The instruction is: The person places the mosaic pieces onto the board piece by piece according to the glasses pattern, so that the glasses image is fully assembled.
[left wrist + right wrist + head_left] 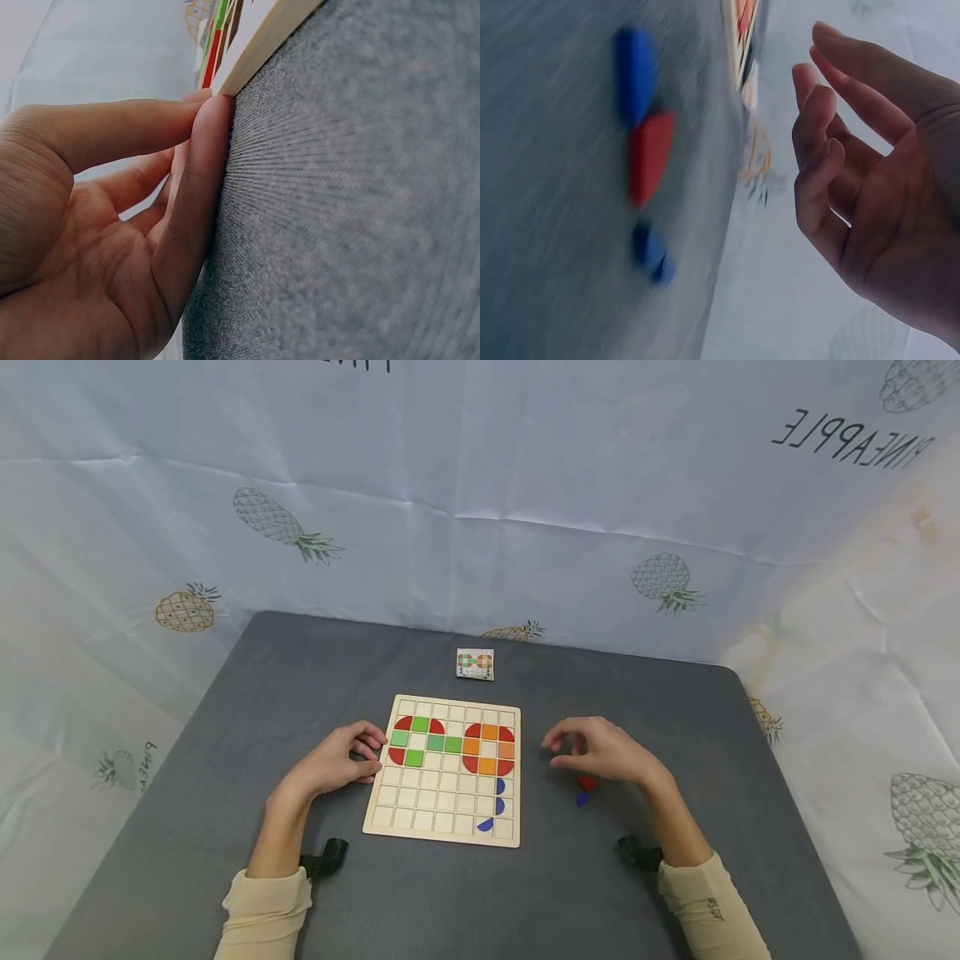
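A wooden grid board (428, 799) lies on the table. Green and orange squares, red quarter-rounds and blue half-rounds (500, 787) fill some of its cells. At the board's left edge, my left hand (341, 760) holds the rim, with the thumb and a finger against it in the left wrist view. My right hand (607, 749) hovers right of the board, fingers loosely bent, with nothing seen between them. A red piece (587, 782) and a blue piece (582, 798) lie near and below it. The right wrist view shows a red piece (651, 157) between blue ones (635, 75), blurred.
A small picture card (476, 664) with a coloured grid pattern lies beyond the board. The dark grey table (562, 893) meets a pineapple-print cloth (480, 477) at the back and sides. Black straps (326, 858) circle both wrists.
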The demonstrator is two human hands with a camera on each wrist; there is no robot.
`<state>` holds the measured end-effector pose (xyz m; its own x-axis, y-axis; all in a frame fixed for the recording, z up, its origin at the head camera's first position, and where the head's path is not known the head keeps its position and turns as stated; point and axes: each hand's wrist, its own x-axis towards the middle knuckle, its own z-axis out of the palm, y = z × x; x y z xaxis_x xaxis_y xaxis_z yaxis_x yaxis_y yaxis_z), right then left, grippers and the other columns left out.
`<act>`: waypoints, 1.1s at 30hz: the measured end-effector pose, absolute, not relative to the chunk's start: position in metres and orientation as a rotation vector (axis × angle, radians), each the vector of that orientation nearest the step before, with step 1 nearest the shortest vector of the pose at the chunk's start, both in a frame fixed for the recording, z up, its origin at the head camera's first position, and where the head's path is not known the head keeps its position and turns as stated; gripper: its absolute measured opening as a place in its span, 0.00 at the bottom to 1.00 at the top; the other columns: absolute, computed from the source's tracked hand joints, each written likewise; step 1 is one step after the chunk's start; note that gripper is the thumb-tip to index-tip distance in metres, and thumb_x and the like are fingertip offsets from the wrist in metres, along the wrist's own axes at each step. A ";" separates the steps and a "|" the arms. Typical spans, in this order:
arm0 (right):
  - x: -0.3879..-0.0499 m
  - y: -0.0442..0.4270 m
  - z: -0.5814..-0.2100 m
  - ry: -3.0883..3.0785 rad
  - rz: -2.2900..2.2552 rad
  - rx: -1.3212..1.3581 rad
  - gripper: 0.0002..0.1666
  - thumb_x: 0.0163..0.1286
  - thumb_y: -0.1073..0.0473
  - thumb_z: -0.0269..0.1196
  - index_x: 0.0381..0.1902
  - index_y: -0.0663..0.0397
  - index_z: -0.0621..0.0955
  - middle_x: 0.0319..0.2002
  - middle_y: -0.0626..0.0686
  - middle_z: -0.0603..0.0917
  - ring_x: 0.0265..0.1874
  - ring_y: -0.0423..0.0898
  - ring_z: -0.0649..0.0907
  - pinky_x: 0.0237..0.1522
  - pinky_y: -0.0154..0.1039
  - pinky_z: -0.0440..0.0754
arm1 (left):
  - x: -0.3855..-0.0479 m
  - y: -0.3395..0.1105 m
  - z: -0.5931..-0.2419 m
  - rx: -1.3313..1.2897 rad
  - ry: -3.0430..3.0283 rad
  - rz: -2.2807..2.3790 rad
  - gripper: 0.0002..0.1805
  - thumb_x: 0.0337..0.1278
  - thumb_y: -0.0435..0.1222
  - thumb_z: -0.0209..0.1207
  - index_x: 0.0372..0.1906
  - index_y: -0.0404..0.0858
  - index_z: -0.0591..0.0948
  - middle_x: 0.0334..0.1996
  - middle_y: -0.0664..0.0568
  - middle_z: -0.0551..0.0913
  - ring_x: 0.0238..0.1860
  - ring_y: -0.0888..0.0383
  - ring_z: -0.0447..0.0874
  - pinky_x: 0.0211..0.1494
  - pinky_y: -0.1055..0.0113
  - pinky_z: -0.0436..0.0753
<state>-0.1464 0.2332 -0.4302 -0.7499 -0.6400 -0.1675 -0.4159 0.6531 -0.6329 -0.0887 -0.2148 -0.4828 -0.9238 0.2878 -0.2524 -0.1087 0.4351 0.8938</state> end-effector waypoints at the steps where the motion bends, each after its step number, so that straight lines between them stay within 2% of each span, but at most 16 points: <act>1: -0.144 0.240 -0.431 2.488 -0.823 -0.819 0.16 0.72 0.57 0.75 0.55 0.52 0.89 0.46 0.53 0.90 0.27 0.37 0.79 0.30 0.34 0.80 | -0.089 -0.215 -0.483 0.149 2.324 1.489 0.21 0.67 0.23 0.67 0.61 0.25 0.76 0.49 0.36 0.77 0.45 0.51 0.77 0.38 0.62 0.92; 12: -0.131 0.286 -0.453 2.438 -0.805 -0.725 0.16 0.68 0.63 0.76 0.53 0.53 0.89 0.46 0.52 0.89 0.30 0.36 0.80 0.32 0.32 0.81 | -0.088 -0.214 -0.482 0.152 2.319 1.494 0.21 0.67 0.23 0.67 0.61 0.25 0.76 0.49 0.36 0.77 0.45 0.52 0.77 0.39 0.62 0.92; 24: -0.139 0.295 -0.467 2.421 -0.858 -0.779 0.13 0.68 0.56 0.78 0.48 0.48 0.90 0.39 0.48 0.87 0.32 0.35 0.79 0.33 0.33 0.80 | -0.088 -0.213 -0.482 0.141 2.302 1.505 0.21 0.67 0.24 0.67 0.61 0.25 0.76 0.49 0.37 0.77 0.44 0.51 0.77 0.40 0.62 0.92; 33: -0.140 0.295 -0.469 2.454 -0.811 -0.825 0.12 0.68 0.55 0.78 0.46 0.48 0.89 0.36 0.46 0.86 0.26 0.32 0.77 0.29 0.31 0.79 | -0.089 -0.215 -0.483 0.153 2.297 1.511 0.20 0.68 0.24 0.67 0.61 0.25 0.76 0.48 0.37 0.77 0.44 0.51 0.77 0.39 0.61 0.92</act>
